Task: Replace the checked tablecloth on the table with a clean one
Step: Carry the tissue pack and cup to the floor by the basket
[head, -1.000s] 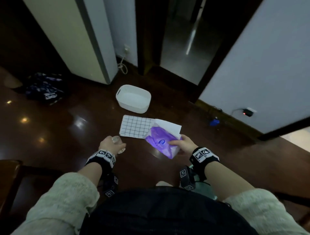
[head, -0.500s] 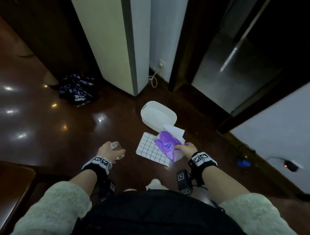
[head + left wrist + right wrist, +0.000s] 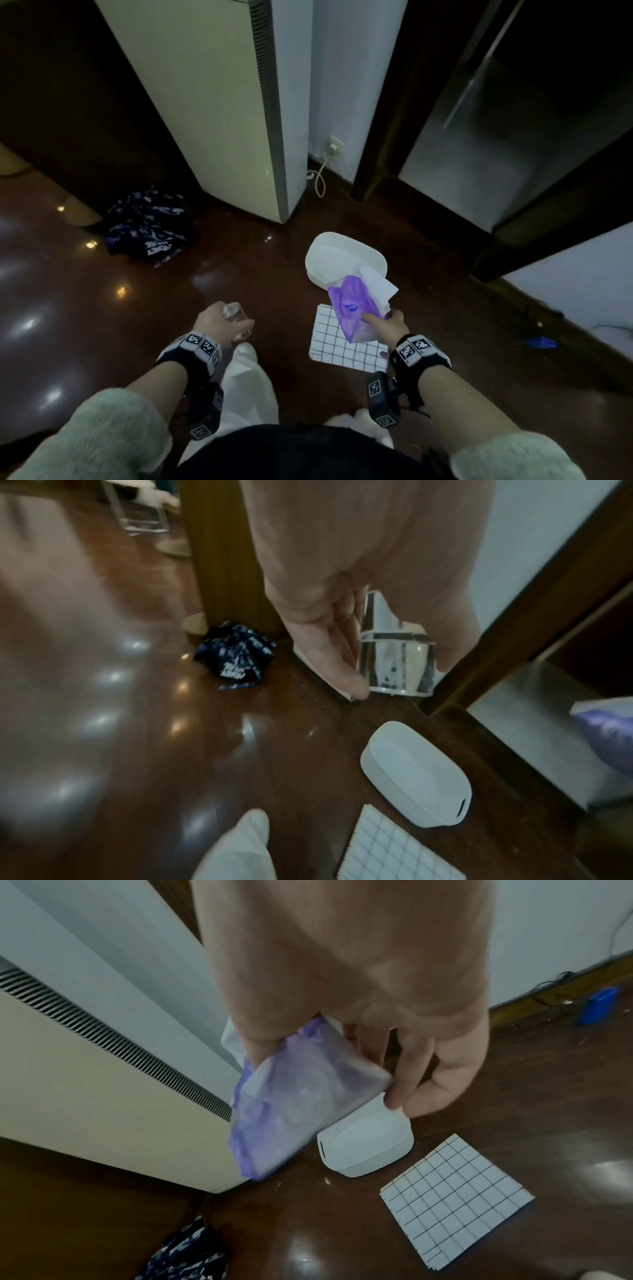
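Note:
A folded white checked cloth [image 3: 346, 344] [image 3: 457, 1200] [image 3: 394, 850] lies flat on the dark wooden floor. My right hand [image 3: 385, 323] [image 3: 363, 1069] grips a purple tissue pack [image 3: 352, 310] [image 3: 294, 1110] with white tissue sticking out, held in the air above the cloth and the white basin [image 3: 342, 255] [image 3: 368, 1144] [image 3: 416, 775]. My left hand [image 3: 222, 320] [image 3: 377, 653] holds a clear drinking glass [image 3: 234, 312] [image 3: 394, 653] upright, left of the cloth. No table is in view.
A tall cream floor-standing unit [image 3: 219, 102] stands behind the basin, with a plug and cord [image 3: 322, 171] at the wall. A crumpled dark blue patterned bag [image 3: 147, 228] lies at the left. A doorway opens at the right. A small blue object [image 3: 539, 342] sits by the baseboard.
The view has swung left and closer to the basin and cloth. My right hand has carried the tissue pack over the checked cloth toward the basin; the left hand keeps hold of the glass.

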